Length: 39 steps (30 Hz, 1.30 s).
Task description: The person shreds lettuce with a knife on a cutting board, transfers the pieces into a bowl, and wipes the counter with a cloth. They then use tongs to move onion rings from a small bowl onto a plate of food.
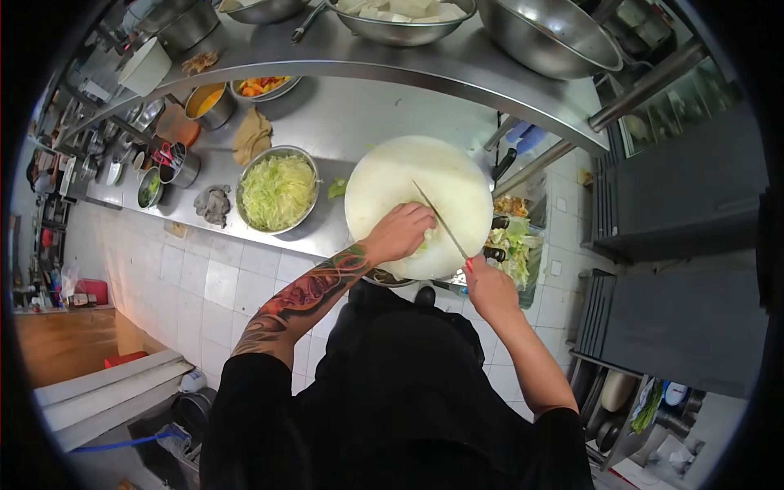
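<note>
black shirt (408, 392) below, right hand (492, 290) grips a knife (442, 221), left hand (402, 232) clasps pale-green vegetable (426, 237).

1. I can read no text, label, brand, number or sign anywhere around me.
2. On the knife (442, 221) that I grip, I can make out no lettering on the blade or the red part of the handle.
3. The white-and-blue container (674, 394) on the low shelf to my right shows too small for me to tell any print on it.
</note>
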{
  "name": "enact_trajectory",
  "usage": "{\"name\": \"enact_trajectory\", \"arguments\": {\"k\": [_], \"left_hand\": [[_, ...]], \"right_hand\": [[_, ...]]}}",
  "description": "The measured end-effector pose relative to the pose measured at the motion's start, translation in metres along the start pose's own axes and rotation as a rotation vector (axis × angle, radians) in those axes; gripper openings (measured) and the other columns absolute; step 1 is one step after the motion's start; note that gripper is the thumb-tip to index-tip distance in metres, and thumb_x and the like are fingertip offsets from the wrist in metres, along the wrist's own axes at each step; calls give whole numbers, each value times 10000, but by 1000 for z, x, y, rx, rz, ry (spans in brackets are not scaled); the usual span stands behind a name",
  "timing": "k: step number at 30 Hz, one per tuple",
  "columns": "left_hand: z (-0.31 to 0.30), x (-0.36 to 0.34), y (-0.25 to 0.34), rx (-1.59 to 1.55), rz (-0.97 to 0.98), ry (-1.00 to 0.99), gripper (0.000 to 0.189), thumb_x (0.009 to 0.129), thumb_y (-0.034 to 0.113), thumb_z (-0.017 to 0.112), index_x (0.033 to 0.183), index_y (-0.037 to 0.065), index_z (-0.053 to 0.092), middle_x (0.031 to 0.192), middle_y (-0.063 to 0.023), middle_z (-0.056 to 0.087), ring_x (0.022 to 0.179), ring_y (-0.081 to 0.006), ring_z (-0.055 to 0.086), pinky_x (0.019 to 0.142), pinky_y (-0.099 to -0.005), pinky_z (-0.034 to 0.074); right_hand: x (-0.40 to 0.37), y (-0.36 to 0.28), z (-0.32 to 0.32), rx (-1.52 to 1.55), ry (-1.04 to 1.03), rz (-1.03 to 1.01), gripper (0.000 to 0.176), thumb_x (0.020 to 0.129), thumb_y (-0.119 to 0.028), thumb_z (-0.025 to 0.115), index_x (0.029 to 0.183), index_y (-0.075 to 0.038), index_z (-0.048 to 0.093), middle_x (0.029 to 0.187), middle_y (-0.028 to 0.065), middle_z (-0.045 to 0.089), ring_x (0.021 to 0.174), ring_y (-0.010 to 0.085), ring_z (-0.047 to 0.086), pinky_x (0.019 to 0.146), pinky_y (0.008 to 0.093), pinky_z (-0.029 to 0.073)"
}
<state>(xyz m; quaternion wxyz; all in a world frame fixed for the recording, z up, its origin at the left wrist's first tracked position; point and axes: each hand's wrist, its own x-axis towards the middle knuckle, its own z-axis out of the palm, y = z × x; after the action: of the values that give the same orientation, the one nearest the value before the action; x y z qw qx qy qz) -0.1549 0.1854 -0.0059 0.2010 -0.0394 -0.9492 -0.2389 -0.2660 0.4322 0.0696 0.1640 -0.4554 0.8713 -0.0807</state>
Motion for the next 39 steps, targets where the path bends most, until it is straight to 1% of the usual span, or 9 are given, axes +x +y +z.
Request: {"name": "enact_trajectory", "arguments": {"k": [5,9,12,16,25,28,32,35,39], "left_hand": [[1,4,2,-57,2,12,306,825,20,622,1128,63,618,1223,-103,623,1201,-326,562,1035,-451,457],[2,2,0,-63,3,21,278,830,31,638,1105,72,633,1200,-89,632,1189,-314,571,1004,-441,469],[1,4,2,-58,-8,41,259,837,37,649,1092,84,645,1192,-74,637,1193,-297,576,995,-428,474],[2,3,1,-57,-5,67,253,831,33,653,1079,84,645,1175,-77,638,1185,-298,582,993,-434,476],[6,1,-1,-71,-7,83,249,823,35,661,1067,80,648,1159,-85,639,1162,-314,586,984,-439,481],[5,2,2,-111,-28,105,251,811,2,633,1054,60,647,1142,-102,648,1140,-334,594,977,-444,485],[5,1,0,-116,-2,113,248,811,1,635,1052,62,646,1143,-101,647,1136,-338,596,978,-444,485],[10,0,2,-123,-43,122,250,812,1,637,1054,63,647,1150,-104,647,1131,-340,598,976,-444,485],[4,-1,1,-123,-11,123,246,813,-1,635,1051,62,651,1154,-111,650,1131,-343,601,978,-447,485]], "right_hand": [[22,17,42,34,5,11,297,1081,-321,514,1095,-26,543,796,252,728,782,467,727,709,584,561],[-5,-5,-16,3,-54,49,292,1082,-315,508,1099,-26,544,829,263,730,807,478,723,743,586,553],[22,3,28,26,-58,94,285,1076,-306,528,1100,-22,541,834,258,734,809,475,725,743,582,551],[1,-13,-22,28,-104,86,301,1081,-312,511,1109,-13,530,849,261,733,838,479,725,757,582,555],[1,-15,-17,27,-95,83,314,1080,-323,519,1099,-12,556,853,270,732,839,475,728,752,577,560],[33,-5,28,44,-60,73,308,1083,-319,512,1101,-16,561,855,278,730,848,485,724,754,582,561],[2,-21,-26,48,-122,112,307,1085,-319,505,1109,-18,557,860,276,730,863,491,721,754,590,557],[31,4,43,70,-81,81,314,1080,-329,517,1110,-20,560,866,269,737,864,483,728,750,592,556],[5,-21,-22,63,-109,87,322,1084,-329,507,1107,-13,561,859,285,731,855,490,723,760,598,551]]}}
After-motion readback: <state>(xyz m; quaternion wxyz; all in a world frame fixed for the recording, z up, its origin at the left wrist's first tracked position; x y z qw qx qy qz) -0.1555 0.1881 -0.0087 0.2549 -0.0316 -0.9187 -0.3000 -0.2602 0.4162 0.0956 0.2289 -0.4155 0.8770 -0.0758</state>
